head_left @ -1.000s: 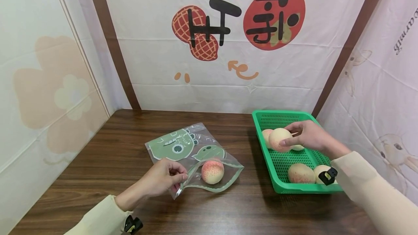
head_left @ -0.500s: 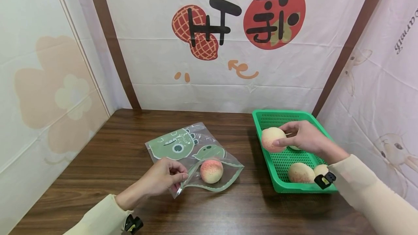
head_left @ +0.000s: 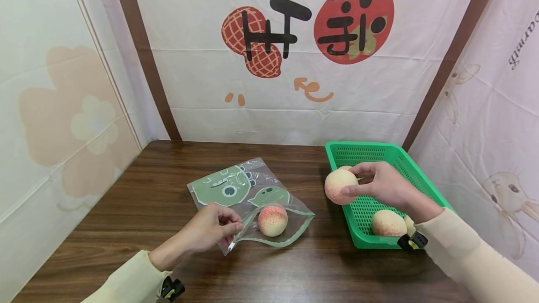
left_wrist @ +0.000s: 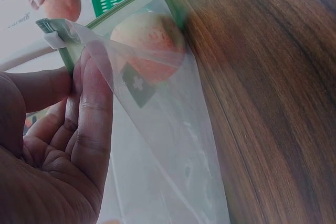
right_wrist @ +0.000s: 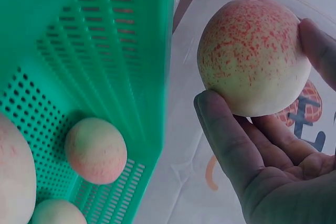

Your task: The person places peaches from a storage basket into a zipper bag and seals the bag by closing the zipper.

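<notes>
Right hand (head_left: 381,185) grips round cream peach (head_left: 339,186), red-speckled; left hand (head_left: 214,228) pinches clear green-printed bag (head_left: 249,200), exact hold unclear.

Bare tabletop (head_left: 326,242) running just left of the green basket (head_left: 379,242), raised rim (head_left: 350,220) fencing that lane, right hand (head_left: 384,185) and held peach (head_left: 338,187) blocking over its left edge, plastic bag (head_left: 261,190) and left hand (head_left: 214,228) farther left, peaches (head_left: 388,223) filling basket's near end.

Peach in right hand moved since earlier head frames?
Yes, leftward: against the green basket, the held peach went from over its interior to across its left rim.
</notes>
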`<move>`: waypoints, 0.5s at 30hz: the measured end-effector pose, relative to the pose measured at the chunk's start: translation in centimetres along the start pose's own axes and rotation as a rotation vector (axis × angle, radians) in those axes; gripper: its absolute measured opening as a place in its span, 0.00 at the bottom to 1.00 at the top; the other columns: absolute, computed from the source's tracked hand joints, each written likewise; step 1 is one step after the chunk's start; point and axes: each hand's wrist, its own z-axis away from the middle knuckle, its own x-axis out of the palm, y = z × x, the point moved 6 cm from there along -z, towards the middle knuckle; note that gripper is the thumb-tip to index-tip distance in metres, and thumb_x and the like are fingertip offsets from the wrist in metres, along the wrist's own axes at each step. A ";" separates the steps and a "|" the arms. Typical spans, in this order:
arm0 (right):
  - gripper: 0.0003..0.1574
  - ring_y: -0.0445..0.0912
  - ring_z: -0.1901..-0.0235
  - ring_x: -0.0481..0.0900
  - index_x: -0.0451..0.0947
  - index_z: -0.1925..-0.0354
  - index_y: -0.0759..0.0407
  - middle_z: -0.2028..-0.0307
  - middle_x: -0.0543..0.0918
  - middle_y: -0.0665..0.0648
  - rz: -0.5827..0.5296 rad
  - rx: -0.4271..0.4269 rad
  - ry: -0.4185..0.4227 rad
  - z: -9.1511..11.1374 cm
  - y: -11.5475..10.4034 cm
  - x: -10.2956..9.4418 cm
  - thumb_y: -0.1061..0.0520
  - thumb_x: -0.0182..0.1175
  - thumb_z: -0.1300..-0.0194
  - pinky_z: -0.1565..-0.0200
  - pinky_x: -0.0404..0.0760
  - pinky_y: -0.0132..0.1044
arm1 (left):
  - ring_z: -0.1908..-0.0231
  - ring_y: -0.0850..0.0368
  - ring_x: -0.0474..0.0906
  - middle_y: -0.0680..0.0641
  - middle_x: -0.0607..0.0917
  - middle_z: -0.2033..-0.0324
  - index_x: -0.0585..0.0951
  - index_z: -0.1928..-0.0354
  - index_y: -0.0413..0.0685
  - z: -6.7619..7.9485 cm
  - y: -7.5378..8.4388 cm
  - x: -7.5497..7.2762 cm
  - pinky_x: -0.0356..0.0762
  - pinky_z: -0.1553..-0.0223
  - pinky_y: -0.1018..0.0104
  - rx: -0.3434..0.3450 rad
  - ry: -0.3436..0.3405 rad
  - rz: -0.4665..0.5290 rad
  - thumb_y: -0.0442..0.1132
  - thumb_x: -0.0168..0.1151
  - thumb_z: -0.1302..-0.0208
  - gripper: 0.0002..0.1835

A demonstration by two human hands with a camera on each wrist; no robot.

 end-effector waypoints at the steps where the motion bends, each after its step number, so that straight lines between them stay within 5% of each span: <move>1: 0.37 0.50 0.49 0.85 0.82 0.41 0.59 0.46 0.86 0.57 -0.006 0.001 -0.002 0.0 0.0 0.2 0.42 0.78 0.44 0.51 0.82 0.44 | 0.78 0.54 0.80 0.46 0.82 0.79 0.85 0.67 0.36 0.0 0.0 0.0 0.83 0.79 0.63 0.000 0.000 -0.001 0.30 0.65 0.32 0.05; 7: 0.38 0.48 0.49 0.85 0.82 0.44 0.59 0.39 0.82 0.57 -0.051 0.009 -0.003 0.4 -0.3 1.1 0.42 0.80 0.47 0.50 0.83 0.42 | 0.78 0.55 0.80 0.47 0.82 0.79 0.85 0.67 0.37 -0.1 0.0 0.0 0.83 0.79 0.64 0.007 0.003 -0.014 0.30 0.65 0.32 0.05; 15: 0.37 0.51 0.49 0.84 0.79 0.43 0.63 0.48 0.85 0.57 -0.097 0.008 -0.046 0.9 -0.6 2.6 0.45 0.79 0.44 0.51 0.83 0.43 | 0.78 0.54 0.80 0.47 0.82 0.79 0.85 0.67 0.36 -0.1 0.0 0.0 0.83 0.79 0.63 0.007 -0.001 -0.011 0.30 0.65 0.32 0.05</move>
